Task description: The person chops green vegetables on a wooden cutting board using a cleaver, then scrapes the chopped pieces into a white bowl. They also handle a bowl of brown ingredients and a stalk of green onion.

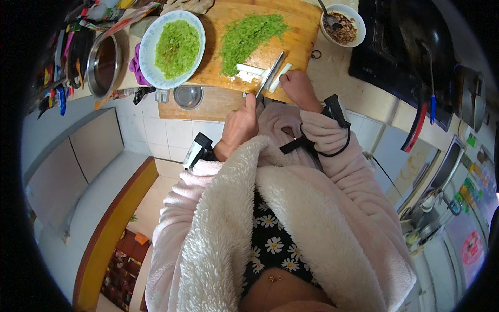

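Observation:
My left hand grips the handle of a kitchen knife, its blade standing edge-down on a wooden cutting board. Just right of the blade lies a white stalk piece, perhaps scallion. The curled fingers of my right hand hold that stalk against the board. Left of the blade is another white stalk piece, with small white chopped bits beside it. Finely chopped green vegetable is heaped farther back on the board.
Left of the board, a white bowl holds more chopped green. Beyond it stands a steel pot of brown liquid. A small bowl of dark mixture with a spoon sits right, near the black stove and a red-handled wok.

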Demonstrator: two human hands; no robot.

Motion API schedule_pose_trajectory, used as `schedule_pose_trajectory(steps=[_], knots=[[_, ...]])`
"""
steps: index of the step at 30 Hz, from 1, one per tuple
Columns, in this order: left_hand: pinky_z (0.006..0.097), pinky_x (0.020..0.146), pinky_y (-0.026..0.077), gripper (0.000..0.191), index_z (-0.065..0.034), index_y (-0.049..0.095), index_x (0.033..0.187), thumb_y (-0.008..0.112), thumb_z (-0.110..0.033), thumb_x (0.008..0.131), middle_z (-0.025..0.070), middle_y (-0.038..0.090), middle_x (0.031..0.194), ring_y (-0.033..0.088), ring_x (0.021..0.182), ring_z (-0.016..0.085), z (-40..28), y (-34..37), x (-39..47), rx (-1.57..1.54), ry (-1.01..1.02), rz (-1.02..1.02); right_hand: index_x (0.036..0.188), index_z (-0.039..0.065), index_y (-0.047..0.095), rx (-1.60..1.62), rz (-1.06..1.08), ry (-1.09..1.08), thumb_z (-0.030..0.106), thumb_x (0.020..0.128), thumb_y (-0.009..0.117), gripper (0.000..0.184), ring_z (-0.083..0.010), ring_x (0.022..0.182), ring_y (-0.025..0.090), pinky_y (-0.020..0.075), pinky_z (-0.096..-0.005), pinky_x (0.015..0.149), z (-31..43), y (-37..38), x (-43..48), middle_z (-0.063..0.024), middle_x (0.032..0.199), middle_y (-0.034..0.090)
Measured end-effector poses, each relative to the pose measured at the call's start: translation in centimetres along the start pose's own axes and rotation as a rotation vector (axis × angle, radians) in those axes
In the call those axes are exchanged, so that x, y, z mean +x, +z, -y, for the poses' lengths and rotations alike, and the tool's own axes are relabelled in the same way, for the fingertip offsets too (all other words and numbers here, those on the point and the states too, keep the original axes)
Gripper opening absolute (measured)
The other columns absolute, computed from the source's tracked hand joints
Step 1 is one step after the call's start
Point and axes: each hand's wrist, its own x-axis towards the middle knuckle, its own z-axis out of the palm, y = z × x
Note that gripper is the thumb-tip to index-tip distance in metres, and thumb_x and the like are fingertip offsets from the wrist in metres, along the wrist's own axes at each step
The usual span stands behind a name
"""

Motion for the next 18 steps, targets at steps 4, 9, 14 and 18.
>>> schedule_pose_trajectory(steps=[4, 9, 14, 18], knots=[[0.0614, 0.066, 0.050, 0.030, -0.0025, 0.039, 0.105, 0.056, 0.000, 0.081, 0.0290, 0.060, 0.094, 0.062, 0.072, 0.053, -0.7, -0.4, 0.1, 0.036, 0.045, 0.036, 0.080, -0.002, 0.071, 0.067, 0.026, 0.034, 0.028, 0.087, 0.053, 0.036, -0.0465, 0.077, 0.066, 0.0530, -0.0539, 0.075, -0.6, 0.2, -0.2, -0.0287, 0.079, 0.065], [0.0600, 0.061, 0.050, 0.025, -0.0043, 0.040, 0.102, 0.057, -0.003, 0.084, 0.0273, 0.061, 0.090, 0.063, 0.070, 0.051, -1.3, -0.3, 0.4, 0.057, 0.079, 0.014, 0.083, -0.002, 0.071, 0.051, -0.005, -0.008, 0.029, 0.088, 0.054, 0.036, -0.0458, 0.078, 0.066, 0.0534, -0.0536, 0.074, -0.5, 0.3, -0.4, -0.0274, 0.080, 0.066], [0.0592, 0.060, 0.050, 0.025, -0.0044, 0.039, 0.103, 0.057, -0.004, 0.085, 0.0275, 0.060, 0.091, 0.063, 0.069, 0.051, -1.6, 0.0, 0.7, 0.092, 0.072, 0.039, 0.086, -0.002, 0.071, 0.022, 0.011, -0.029, 0.027, 0.088, 0.056, 0.033, -0.0460, 0.079, 0.066, 0.0533, -0.0534, 0.074, -0.3, 0.0, -0.2, -0.0264, 0.083, 0.067], [0.0594, 0.060, 0.050, 0.026, -0.0047, 0.039, 0.104, 0.056, -0.004, 0.085, 0.0282, 0.060, 0.091, 0.063, 0.069, 0.050, -1.8, 0.4, 1.0, 0.110, 0.045, 0.061, 0.086, -0.002, 0.071, 0.036, 0.030, -0.017, 0.024, 0.087, 0.057, 0.029, -0.0463, 0.082, 0.065, 0.0527, -0.0535, 0.075, 0.1, -0.3, -0.1, -0.0267, 0.085, 0.067]])
